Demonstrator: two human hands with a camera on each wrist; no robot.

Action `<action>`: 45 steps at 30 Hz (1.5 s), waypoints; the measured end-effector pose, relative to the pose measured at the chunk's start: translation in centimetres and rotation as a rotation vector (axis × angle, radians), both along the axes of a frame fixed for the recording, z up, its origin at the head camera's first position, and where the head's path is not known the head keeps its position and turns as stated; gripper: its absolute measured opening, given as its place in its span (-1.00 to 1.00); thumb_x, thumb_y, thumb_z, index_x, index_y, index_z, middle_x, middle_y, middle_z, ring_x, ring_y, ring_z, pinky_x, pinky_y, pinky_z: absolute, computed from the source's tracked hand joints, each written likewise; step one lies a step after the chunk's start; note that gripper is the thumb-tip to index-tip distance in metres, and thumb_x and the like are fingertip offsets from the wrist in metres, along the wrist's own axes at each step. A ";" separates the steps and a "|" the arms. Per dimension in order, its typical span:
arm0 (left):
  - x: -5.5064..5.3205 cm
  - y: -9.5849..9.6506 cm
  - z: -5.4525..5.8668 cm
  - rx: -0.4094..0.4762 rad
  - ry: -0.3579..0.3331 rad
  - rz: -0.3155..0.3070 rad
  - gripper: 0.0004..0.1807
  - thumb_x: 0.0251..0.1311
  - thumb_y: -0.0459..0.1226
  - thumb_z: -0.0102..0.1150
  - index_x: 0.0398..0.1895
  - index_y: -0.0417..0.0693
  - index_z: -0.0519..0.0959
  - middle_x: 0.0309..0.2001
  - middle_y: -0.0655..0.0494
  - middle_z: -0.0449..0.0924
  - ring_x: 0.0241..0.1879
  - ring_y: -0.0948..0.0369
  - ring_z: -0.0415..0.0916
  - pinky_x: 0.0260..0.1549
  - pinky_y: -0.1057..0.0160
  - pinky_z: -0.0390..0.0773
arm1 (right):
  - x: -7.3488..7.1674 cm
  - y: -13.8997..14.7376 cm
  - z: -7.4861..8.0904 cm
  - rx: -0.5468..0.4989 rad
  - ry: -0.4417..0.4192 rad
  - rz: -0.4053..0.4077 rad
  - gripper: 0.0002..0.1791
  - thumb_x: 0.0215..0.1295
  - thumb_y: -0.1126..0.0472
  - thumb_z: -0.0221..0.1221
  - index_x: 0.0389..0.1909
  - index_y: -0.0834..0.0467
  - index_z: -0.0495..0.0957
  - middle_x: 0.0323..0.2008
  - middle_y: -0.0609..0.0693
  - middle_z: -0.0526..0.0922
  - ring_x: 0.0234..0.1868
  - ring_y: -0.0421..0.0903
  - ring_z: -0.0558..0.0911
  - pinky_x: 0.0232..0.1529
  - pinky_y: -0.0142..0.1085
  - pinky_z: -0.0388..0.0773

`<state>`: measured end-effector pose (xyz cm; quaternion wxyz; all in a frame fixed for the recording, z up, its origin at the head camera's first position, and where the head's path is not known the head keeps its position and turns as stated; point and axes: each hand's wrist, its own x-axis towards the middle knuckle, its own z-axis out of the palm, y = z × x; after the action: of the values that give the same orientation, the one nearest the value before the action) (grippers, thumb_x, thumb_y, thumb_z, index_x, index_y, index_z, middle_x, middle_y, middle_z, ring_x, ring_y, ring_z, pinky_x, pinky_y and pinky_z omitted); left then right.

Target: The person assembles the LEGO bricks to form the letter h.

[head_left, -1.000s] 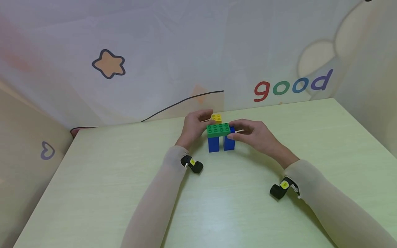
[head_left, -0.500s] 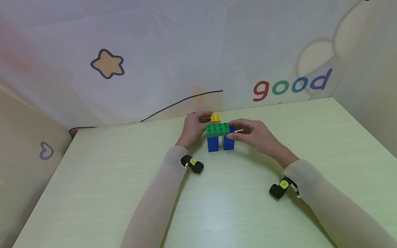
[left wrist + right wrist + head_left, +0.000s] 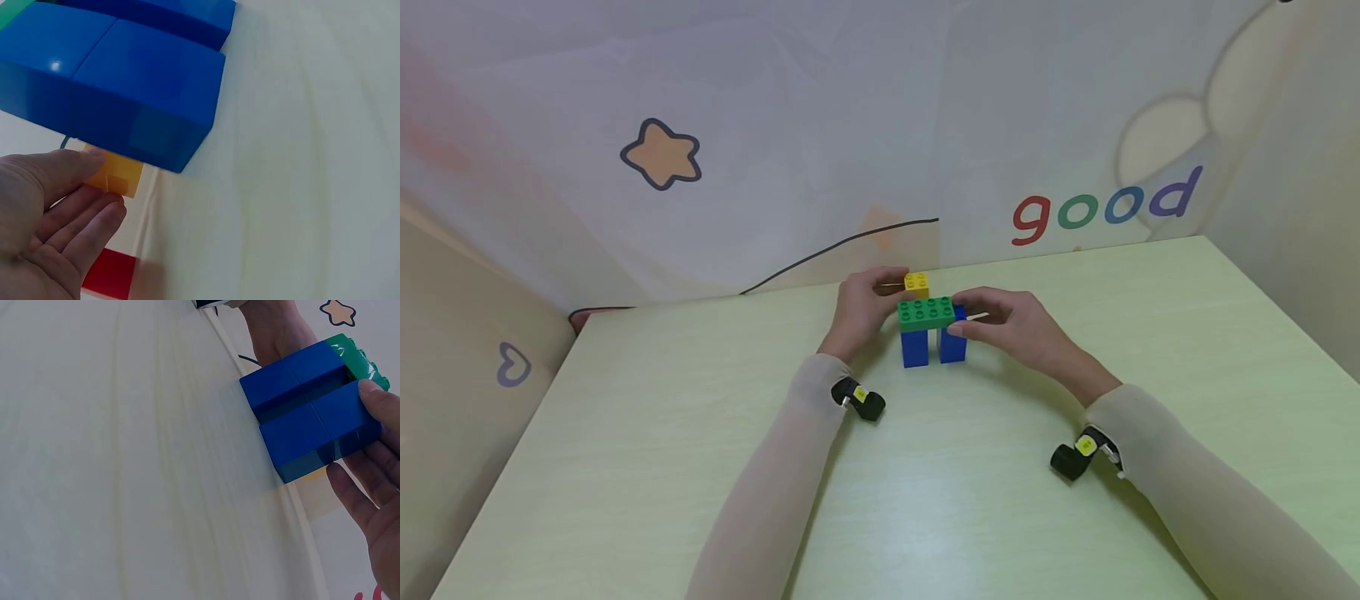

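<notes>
Ideally, the right hand (image 3: 1018, 327) braces its pinched blue plastic column (image 3: 953, 348), mid-frame under the studded green plastic brick (image 3: 926, 313), while the left hand (image 3: 865, 308) levels its pinched square yellow plastic block (image 3: 917, 285), slightly higher.

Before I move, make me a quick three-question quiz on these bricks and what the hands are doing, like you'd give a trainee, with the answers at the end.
1. Multiple choice: what colour is the top brick laid across the blue columns?
A) red
B) green
C) yellow

2. True or false: the left hand pinches the yellow brick.

3. Short answer: in the head view, which blue column does the right hand hold, the left or the right?

Key:
1. B
2. True
3. The right column
</notes>
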<state>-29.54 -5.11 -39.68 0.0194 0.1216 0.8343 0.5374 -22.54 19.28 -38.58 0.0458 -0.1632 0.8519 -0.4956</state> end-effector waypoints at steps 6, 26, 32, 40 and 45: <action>0.6 -0.7 1.1 0.009 0.015 0.009 -0.53 0.38 -0.28 0.43 0.33 -0.11 0.64 0.18 0.03 0.72 0.15 0.11 0.69 0.24 0.16 0.60 | -0.1 -0.1 -0.1 0.002 0.001 0.004 -0.43 0.47 0.06 0.38 0.40 0.18 0.56 0.29 0.14 0.63 0.26 0.15 0.65 0.22 -0.02 0.65; 3.3 -2.5 4.7 0.055 0.076 0.010 -0.58 0.37 -0.30 0.44 0.27 -0.11 0.67 0.10 0.02 0.76 0.05 0.13 0.73 0.03 0.23 0.72 | -0.1 -0.1 0.1 0.006 -0.015 -0.011 -0.40 0.46 0.01 0.38 0.41 0.16 0.55 0.29 0.14 0.63 0.27 0.16 0.63 0.25 0.02 0.63; 4.0 -3.1 5.5 0.038 0.091 0.012 -0.56 0.38 -0.27 0.44 0.29 -0.09 0.67 0.11 0.04 0.75 0.08 0.13 0.73 0.04 0.23 0.72 | -0.1 -0.1 0.1 0.012 -0.013 -0.013 -0.40 0.46 0.01 0.38 0.40 0.18 0.55 0.29 0.14 0.63 0.27 0.16 0.63 0.24 0.02 0.63; 5.0 -3.6 6.3 0.051 0.137 0.002 -0.58 0.38 -0.29 0.43 0.27 -0.13 0.67 0.07 0.03 0.77 0.02 0.15 0.75 -0.01 0.25 0.73 | -0.1 -0.1 0.1 0.012 -0.013 -0.015 -0.40 0.46 0.01 0.38 0.40 0.18 0.55 0.29 0.14 0.63 0.27 0.16 0.63 0.25 0.03 0.63; 5.4 -3.6 6.3 0.053 0.161 -0.012 -0.58 0.38 -0.30 0.43 0.26 -0.15 0.67 0.05 0.01 0.78 0.00 0.14 0.75 0.02 0.26 0.72 | 0.0 -0.1 0.2 0.014 -0.011 -0.014 -0.39 0.46 -0.01 0.38 0.40 0.17 0.55 0.29 0.14 0.63 0.28 0.16 0.63 0.26 0.03 0.62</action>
<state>-24.13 -8.70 -33.41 -0.0475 0.1697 0.8180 0.5475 -22.57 19.15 -38.41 0.0482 -0.1542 0.8563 -0.4906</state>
